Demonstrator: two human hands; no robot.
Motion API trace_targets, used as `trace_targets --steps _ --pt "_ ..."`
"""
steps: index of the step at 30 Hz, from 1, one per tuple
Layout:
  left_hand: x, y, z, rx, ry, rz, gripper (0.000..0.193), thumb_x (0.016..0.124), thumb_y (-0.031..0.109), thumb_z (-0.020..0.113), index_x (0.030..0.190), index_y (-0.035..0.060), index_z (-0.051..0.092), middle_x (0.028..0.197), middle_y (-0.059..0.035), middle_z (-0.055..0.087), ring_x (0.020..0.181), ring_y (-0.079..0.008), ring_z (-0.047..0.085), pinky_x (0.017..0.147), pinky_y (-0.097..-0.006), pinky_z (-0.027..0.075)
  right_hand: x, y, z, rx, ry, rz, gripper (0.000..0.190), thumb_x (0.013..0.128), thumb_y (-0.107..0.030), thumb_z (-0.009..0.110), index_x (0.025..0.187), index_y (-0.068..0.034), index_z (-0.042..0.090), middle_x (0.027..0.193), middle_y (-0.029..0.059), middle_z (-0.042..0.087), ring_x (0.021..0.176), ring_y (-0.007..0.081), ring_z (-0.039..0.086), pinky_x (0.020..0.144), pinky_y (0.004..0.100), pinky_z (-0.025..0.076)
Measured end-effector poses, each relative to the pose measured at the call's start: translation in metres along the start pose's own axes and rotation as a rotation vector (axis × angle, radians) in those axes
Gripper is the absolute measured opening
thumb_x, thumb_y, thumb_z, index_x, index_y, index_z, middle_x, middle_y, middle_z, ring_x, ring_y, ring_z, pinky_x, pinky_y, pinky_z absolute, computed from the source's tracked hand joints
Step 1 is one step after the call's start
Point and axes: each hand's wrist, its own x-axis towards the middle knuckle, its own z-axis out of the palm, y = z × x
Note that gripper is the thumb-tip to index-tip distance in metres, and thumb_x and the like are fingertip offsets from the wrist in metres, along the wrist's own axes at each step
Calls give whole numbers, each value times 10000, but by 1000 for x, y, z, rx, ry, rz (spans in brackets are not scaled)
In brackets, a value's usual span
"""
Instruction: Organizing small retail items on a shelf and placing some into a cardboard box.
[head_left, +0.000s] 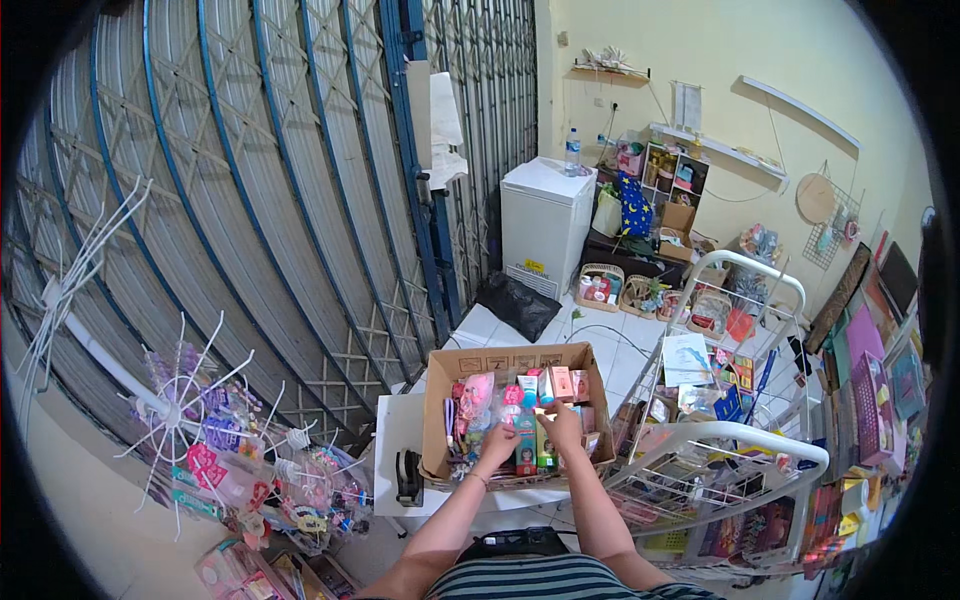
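Observation:
An open cardboard carton (516, 361) stands on a small white table (397, 427) before me, filled with small packaged goods. My left hand (500, 444) is inside it, fingertips beside an upright teal box (526, 450). Whether those fingers grip anything is too small to tell. My right hand (561, 427) reaches in from the other side, thumb and fingers bent over a green and yellow pack (546, 453); its grip is unclear too. Pink packets (478, 391) lie at the left of the carton. Toward its far right stand a white tube (528, 390) and a peach-coloured box (561, 381).
A black tape dispenser (409, 478) sits left of the carton. White wire racks (720, 435) holding goods stand close on the right. At left, a spoked display stand (171, 412) carries hanging packets. Beyond are a black plastic bag (519, 306) and a white freezer (541, 225).

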Motion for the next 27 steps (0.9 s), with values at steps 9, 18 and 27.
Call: trace_targets --steps 9,18,27 --pt "-45 58 -102 -717 338 72 198 828 151 586 985 39 538 893 -45 586 792 -106 548 679 -225 452 7 -73 -16 682 -86 -130 252 807 -157 612 1026 -44 559 888 70 610 772 124 566 673 251 448" --pt "-153 72 -157 -744 784 110 217 854 189 551 1024 64 501 956 -33 540 860 -113 539 748 -249 449 -38 -147 -7 951 -520 -294 244 821 -139 577 1047 -53 544 915 41 602 800 115 555 711 250 440" --pt "-286 59 -170 -692 1188 114 204 858 147 534 1038 57 503 932 -30 544 836 -99 538 738 -239 447 -130 -209 22 1055 -1005 -385 244 833 -94 547 1072 -58 516 881 34 595 766 98 536 683 224 415"
